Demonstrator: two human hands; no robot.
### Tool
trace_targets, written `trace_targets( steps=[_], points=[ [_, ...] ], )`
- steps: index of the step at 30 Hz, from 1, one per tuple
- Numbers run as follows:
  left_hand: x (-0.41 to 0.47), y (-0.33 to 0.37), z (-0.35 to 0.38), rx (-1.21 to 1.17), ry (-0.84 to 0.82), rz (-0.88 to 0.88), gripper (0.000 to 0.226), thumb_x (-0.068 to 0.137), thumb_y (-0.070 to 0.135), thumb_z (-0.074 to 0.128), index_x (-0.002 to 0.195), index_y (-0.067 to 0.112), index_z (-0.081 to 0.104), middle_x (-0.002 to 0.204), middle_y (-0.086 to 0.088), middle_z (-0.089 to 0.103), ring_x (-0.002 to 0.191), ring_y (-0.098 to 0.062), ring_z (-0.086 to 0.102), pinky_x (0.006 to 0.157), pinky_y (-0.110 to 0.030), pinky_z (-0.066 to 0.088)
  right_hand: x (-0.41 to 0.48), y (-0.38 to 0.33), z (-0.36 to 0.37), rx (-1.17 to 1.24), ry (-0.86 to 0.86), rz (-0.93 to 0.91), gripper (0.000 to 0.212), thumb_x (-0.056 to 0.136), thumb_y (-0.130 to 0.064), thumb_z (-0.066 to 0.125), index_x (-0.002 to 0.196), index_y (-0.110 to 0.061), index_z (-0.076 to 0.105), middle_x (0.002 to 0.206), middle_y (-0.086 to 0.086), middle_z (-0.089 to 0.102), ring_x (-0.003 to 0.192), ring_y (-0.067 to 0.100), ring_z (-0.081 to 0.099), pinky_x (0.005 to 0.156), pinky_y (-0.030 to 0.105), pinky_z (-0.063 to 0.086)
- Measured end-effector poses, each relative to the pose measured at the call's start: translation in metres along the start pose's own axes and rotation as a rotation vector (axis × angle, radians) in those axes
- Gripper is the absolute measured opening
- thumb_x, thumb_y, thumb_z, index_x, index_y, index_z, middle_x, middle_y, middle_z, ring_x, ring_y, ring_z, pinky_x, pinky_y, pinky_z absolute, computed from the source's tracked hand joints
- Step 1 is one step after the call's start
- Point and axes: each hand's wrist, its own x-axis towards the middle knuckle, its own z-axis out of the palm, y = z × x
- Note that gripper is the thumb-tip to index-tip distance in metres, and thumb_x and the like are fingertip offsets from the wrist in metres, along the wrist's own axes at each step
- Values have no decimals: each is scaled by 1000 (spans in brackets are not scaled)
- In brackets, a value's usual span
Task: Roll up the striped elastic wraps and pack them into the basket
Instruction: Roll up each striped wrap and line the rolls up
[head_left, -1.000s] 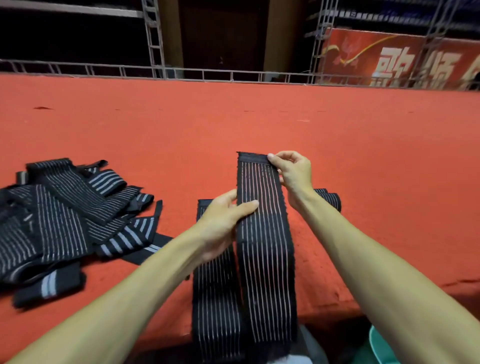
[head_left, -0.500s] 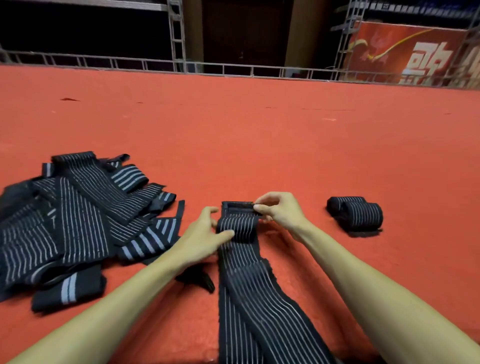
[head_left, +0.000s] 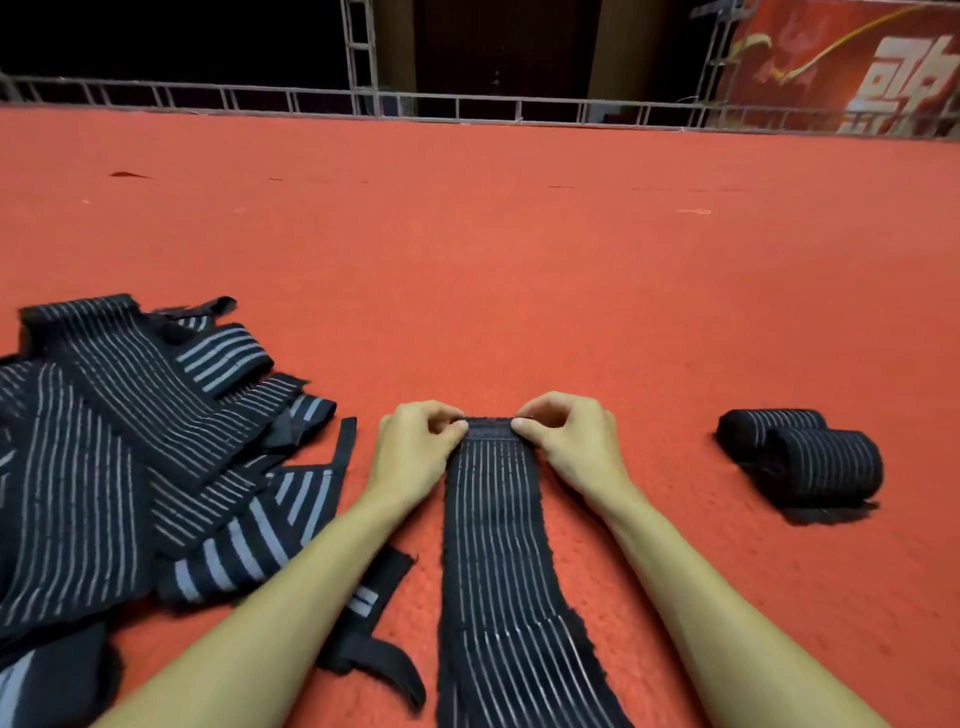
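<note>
One flat wrap (head_left: 493, 545) before you. Two rolled wraps (head_left: 826, 462), your right. One heap of loose wraps (head_left: 130, 441), your left; its count unclear. Your left hand (head_left: 415, 452), right hand (head_left: 571, 447): two.

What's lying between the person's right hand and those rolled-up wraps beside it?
Nothing: the head view shows only bare red carpet between the right hand, pinching the striped wrap, and the rolled wraps.

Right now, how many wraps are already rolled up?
2. Both lie on the mat, right of the right hand, touching: front roll and back roll. Left hand and right hand pinch a third wrap, barely started. The pile could hide more.
</note>
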Motion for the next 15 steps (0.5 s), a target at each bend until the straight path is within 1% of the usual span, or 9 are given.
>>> trace_targets(
  steps=[2, 3, 5, 7, 9, 11, 12, 15],
  points=[
    [-1, -4, 4, 17, 57, 11, 15, 86, 21, 67, 98, 18, 75, 87, 4, 73, 81, -7, 62, 78, -17, 42, 1, 2, 0, -21, 2, -6, 1, 79, -26, 75, 78, -26, 74, 73, -15, 69, 73, -4, 61, 64, 4, 39],
    [-1, -5, 5, 16, 73, 9, 16, 86, 21, 67, 99, 18, 75, 88, 3, 73, 81, -6, 62, 76, -14, 39, 2, 2, 1, -24, 1, -5, 1, 79, -26, 75, 79, -25, 75, 74, -15, 69, 74, -5, 61, 63, 3, 38],
    [2, -7, 5, 24, 76, 10, 19, 87, 20, 66, 103, 17, 75, 96, 3, 73, 85, -4, 60, 76, -9, 35, 3, 3, 2, -33, -5, 2, 4, 79, -27, 76, 81, -24, 77, 74, -13, 70, 73, -3, 61, 61, 3, 38],
    [4, -8, 5, 72, 71, 22, 21, 88, 21, 64, 107, 17, 74, 99, 2, 71, 87, -6, 58, 74, -8, 32, 3, 3, 4, -53, -14, 3, 6, 79, -28, 76, 83, -24, 77, 75, -11, 71, 72, 1, 61, 60, 4, 38],
    [5, -9, 7, 116, 59, 38, 23, 89, 22, 64, 109, 18, 73, 92, 3, 65, 83, -7, 54, 71, -10, 30, 4, 3, 4, -74, -9, 4, 9, 79, -28, 76, 87, -24, 77, 75, -10, 70, 69, 0, 59, 61, 4, 37],
    [6, -11, 8, 134, 55, 55, 23, 89, 22, 63, 110, 18, 72, 88, 4, 59, 80, -7, 51, 70, -12, 29, 5, 3, 4, -88, -16, -1, 14, 80, -28, 75, 94, -24, 76, 74, -11, 67, 67, -2, 56, 62, 4, 37],
    [7, -11, 8, 141, 51, 65, 23, 89, 22, 63, 110, 19, 72, 88, 5, 58, 79, -7, 50, 71, -13, 30, 5, 2, 4, -101, -24, -3, 16, 81, -28, 74, 96, -24, 76, 77, -10, 67, 68, -1, 56, 63, 5, 38],
    [6, -12, 9, 107, 44, 84, 14, 89, 19, 64, 100, 21, 71, 84, 6, 58, 72, -2, 49, 69, -15, 31, 3, 0, 6, -196, -60, -35, 15, 86, -29, 68, 99, -25, 75, 91, -6, 65, 81, 7, 56, 75, 19, 39]
  ],
)
